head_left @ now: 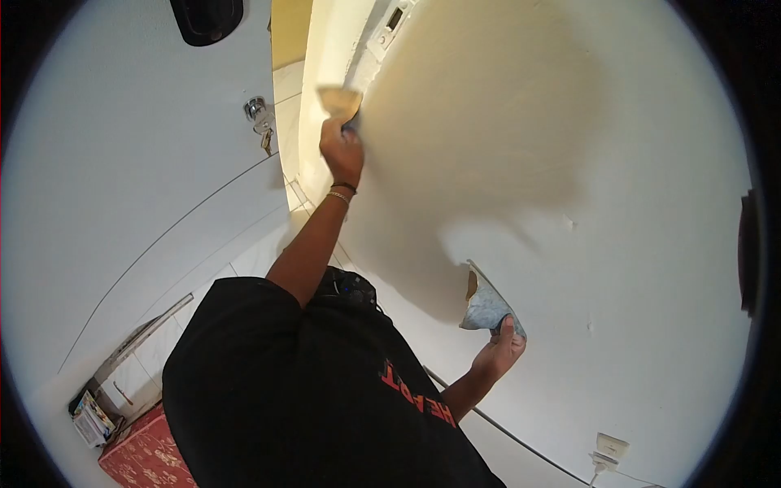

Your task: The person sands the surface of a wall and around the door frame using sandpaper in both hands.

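Observation:
Up by the edge of the door frame, my left hand [342,151] is closed on a tan flat piece [340,101], blurred by motion, that lies close to the frame's edge [370,69]. Lower down on the right, my right hand [500,354] pinches a curled grey-blue sheet [488,307] with a brown patch at its upper left edge. The sheet is in front of the pale wall [651,244]; whether it touches the wall I cannot tell.
A white door [163,122] with a lock and hanging keys [265,140] stands at the left. At the lower right is a wall socket [610,446] with a plug and cable. Books [92,423] and a red patterned cloth [146,451] are at the lower left.

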Demonstrator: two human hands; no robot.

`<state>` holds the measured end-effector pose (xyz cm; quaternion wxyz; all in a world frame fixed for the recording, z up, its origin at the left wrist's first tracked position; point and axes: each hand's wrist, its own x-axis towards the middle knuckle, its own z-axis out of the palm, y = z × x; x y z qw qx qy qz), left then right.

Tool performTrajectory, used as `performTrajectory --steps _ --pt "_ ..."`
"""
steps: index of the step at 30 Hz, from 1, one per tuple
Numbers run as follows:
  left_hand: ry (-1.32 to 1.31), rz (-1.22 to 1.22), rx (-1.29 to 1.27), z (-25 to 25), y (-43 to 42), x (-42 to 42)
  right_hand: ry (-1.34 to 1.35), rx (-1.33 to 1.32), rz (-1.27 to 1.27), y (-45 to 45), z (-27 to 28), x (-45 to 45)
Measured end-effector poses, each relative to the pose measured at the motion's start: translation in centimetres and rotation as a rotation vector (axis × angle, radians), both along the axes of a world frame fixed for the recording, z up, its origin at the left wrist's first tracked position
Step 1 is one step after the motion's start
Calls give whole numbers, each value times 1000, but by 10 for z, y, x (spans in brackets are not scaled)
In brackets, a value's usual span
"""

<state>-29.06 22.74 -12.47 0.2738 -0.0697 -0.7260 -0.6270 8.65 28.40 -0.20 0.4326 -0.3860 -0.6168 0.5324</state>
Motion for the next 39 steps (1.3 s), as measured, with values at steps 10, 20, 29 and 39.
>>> performTrajectory --steps 10,20,29,39 --pt "-439 5 -115 -92 -7 18 -2 28 16 1 -3 2" --pt "23 -175 -43 45 -4 10 -109 -18 -42 -1 2 4" --pt "-469 -440 -481 -14 -39 1 -21 41 -84 -7 9 -14" --pt "60 -282 -154 91 -15 -5 34 67 -93 -6 10 -18"
